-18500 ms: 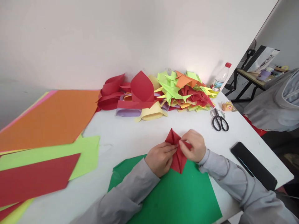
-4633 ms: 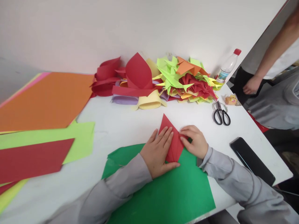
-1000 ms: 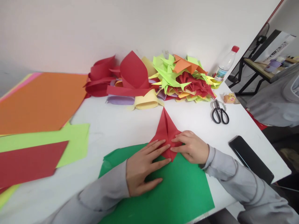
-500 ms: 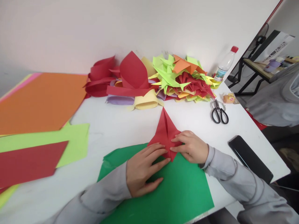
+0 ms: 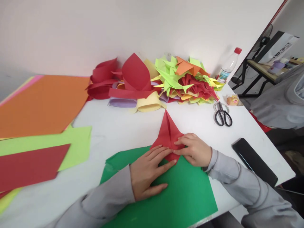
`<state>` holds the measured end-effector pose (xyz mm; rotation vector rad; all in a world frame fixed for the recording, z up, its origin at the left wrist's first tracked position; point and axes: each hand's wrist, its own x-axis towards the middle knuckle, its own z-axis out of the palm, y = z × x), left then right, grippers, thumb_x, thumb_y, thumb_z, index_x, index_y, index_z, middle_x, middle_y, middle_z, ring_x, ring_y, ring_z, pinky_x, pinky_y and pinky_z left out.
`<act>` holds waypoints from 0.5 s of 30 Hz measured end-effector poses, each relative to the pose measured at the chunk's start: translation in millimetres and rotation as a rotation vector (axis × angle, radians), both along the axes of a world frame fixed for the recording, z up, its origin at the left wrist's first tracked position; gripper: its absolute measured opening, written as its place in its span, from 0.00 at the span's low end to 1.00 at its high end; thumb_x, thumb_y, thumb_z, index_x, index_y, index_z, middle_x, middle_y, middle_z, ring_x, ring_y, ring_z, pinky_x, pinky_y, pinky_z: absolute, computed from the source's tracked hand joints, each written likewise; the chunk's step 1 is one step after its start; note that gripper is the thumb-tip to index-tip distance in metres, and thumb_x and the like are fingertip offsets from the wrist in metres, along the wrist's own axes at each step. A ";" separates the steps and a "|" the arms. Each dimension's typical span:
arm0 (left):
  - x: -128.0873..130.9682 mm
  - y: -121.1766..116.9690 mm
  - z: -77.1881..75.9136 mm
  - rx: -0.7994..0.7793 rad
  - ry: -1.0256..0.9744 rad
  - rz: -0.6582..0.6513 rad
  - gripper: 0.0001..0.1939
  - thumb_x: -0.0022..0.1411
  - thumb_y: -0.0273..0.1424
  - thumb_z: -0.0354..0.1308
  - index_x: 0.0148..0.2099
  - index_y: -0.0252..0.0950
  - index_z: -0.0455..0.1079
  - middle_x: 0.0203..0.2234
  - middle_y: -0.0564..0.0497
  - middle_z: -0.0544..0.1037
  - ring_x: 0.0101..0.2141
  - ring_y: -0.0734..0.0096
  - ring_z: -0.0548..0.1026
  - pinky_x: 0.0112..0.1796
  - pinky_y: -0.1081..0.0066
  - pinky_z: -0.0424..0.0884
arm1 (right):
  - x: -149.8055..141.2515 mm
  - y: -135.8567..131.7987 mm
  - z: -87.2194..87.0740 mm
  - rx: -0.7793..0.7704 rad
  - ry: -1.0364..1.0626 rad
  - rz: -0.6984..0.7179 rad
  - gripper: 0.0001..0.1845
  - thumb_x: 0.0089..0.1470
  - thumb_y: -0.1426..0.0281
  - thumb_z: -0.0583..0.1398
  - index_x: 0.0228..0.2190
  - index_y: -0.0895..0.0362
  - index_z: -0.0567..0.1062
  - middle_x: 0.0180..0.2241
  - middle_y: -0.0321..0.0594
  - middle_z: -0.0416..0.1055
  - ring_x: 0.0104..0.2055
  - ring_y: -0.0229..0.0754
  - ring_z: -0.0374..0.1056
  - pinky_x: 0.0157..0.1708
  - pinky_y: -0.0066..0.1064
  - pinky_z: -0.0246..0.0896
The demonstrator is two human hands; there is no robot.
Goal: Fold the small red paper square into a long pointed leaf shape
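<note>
A folded red paper piece (image 5: pixel 168 131) lies flat on the white table (image 5: pixel 123 126), its point aimed away from me and its near end on a green sheet (image 5: pixel 175 196). My left hand (image 5: pixel 148 171) lies flat with fingers stretched out, its fingertips pressing the red piece's near left edge. My right hand (image 5: pixel 196 150) rests at the right side of the piece, fingers curled and pinching its near flap.
A heap of folded coloured paper shapes (image 5: pixel 161 82) sits at the back by the wall. Large orange (image 5: pixel 42 103), light green (image 5: pixel 47 142) and red (image 5: pixel 28 166) sheets lie at left. Black scissors (image 5: pixel 222 115), a plastic bottle (image 5: pixel 228 66), a small snack packet (image 5: pixel 232 100) and a black phone (image 5: pixel 254 161) are at right.
Since 4.6 s ago the red piece has been opened out into a wider kite shape with its point farther away. Over the last second my left fingertips slid slightly right along its near edge.
</note>
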<state>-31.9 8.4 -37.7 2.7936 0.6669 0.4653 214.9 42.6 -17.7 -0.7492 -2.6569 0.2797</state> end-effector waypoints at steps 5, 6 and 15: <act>-0.3 1.2 -2.6 0.010 0.020 -0.001 0.32 0.57 0.43 0.54 0.63 0.44 0.55 0.59 0.39 0.58 0.58 0.45 0.56 0.54 0.43 0.57 | 1.0 0.3 0.6 0.002 0.010 -0.002 0.17 0.48 0.76 0.56 0.40 0.54 0.78 0.45 0.43 0.71 0.46 0.47 0.62 0.46 0.42 0.57; -0.1 1.5 -1.7 0.012 0.018 -0.007 0.32 0.57 0.43 0.54 0.63 0.44 0.55 0.59 0.39 0.57 0.58 0.45 0.56 0.54 0.43 0.57 | 1.1 0.4 1.0 0.005 0.014 -0.002 0.17 0.48 0.76 0.56 0.40 0.54 0.77 0.45 0.43 0.71 0.46 0.47 0.62 0.46 0.43 0.58; 8.6 -5.0 20.7 -0.078 -0.103 -0.077 0.20 0.57 0.34 0.51 0.53 0.43 0.68 0.47 0.42 0.70 0.45 0.55 0.68 0.53 0.46 0.59 | -5.8 -2.2 -0.3 0.084 0.145 -0.113 0.15 0.55 0.76 0.52 0.40 0.58 0.76 0.42 0.47 0.73 0.43 0.44 0.66 0.45 0.40 0.63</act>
